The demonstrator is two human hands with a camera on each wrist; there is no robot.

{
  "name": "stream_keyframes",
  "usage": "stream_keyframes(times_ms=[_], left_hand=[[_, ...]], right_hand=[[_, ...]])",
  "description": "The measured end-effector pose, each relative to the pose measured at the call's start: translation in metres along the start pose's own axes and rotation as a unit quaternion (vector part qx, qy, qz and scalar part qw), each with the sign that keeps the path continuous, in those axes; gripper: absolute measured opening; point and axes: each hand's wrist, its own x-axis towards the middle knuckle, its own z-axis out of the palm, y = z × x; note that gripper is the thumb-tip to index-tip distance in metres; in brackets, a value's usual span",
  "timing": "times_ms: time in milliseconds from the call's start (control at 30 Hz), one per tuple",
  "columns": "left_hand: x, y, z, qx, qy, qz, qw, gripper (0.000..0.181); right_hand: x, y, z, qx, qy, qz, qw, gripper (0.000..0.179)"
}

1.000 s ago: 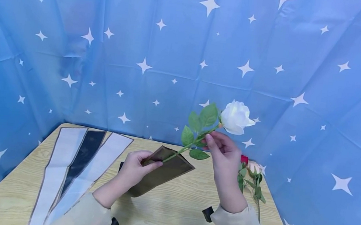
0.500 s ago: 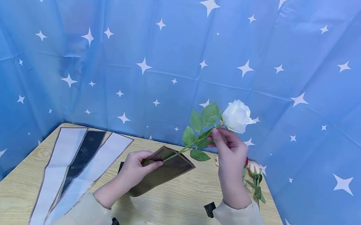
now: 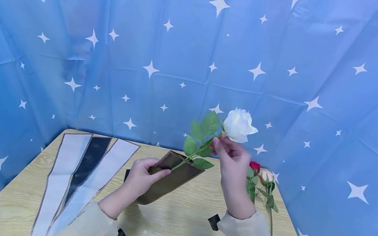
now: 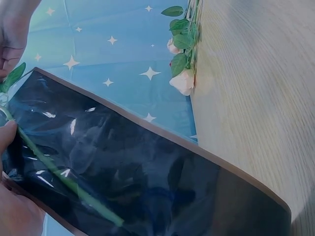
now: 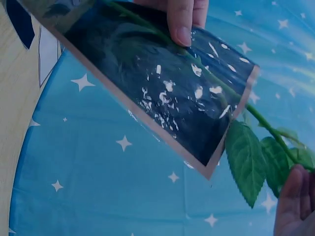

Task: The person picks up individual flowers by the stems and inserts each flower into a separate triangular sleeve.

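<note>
In the head view a white rose [image 3: 239,125] with green leaves slants up to the right. My right hand [image 3: 233,170] pinches its stem just under the bloom. The lower stem runs inside a dark flower sleeve [image 3: 167,183] with a clear front and a brownish border. Near the sleeve's mouth my left hand [image 3: 144,173] pinches the sleeve, thumb on the front over the stem. Through the film in the left wrist view, the green stem [image 4: 74,184] shows with its cut end inside. A leaf [image 5: 246,160] hangs just outside the mouth in the right wrist view.
White and black flower sleeves [image 3: 109,173] lie fanned at the table's left. A red rose [image 3: 254,166] and a pale pink rose [image 3: 266,176] with leafy stems lie at the right edge. A blue star-printed curtain [image 3: 182,55] surrounds the wooden table [image 3: 180,226].
After a slight shift up and right, the white rose and my right hand have moved down and left, bringing the leaves closer to the sleeve's mouth. My left hand stays nearly still.
</note>
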Motion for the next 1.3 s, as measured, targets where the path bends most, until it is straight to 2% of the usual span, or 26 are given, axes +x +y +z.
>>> stream_keyframes(times_ms=[300,567,833,1133,1300], left_hand=[[0.0005,-0.0016,-0.0011,0.017,0.000,-0.009,0.9998,0.014],[0.0004,-0.0023,-0.0012,0.008,-0.021,-0.017,0.9996,0.014],[0.0011,-0.0046,-0.0004,0.008,-0.045,-0.036,0.9983,0.013],[0.0004,-0.0044,-0.0007,-0.004,-0.061,-0.048,0.9970,0.012],[0.0006,-0.0045,-0.0004,-0.010,-0.068,-0.055,0.9961,0.014]], right_hand=[[-0.0062,0.0031,0.0050,0.015,-0.017,0.012,0.9997,0.013],[-0.0053,0.0030,0.0052,-0.004,-0.050,-0.015,0.9986,0.011],[-0.0027,0.0020,0.0054,-0.013,-0.074,-0.039,0.9964,0.033],[-0.0011,0.0019,0.0046,-0.017,-0.090,-0.045,0.9948,0.031],[0.0003,0.0012,0.0042,-0.022,-0.089,-0.046,0.9948,0.017]])
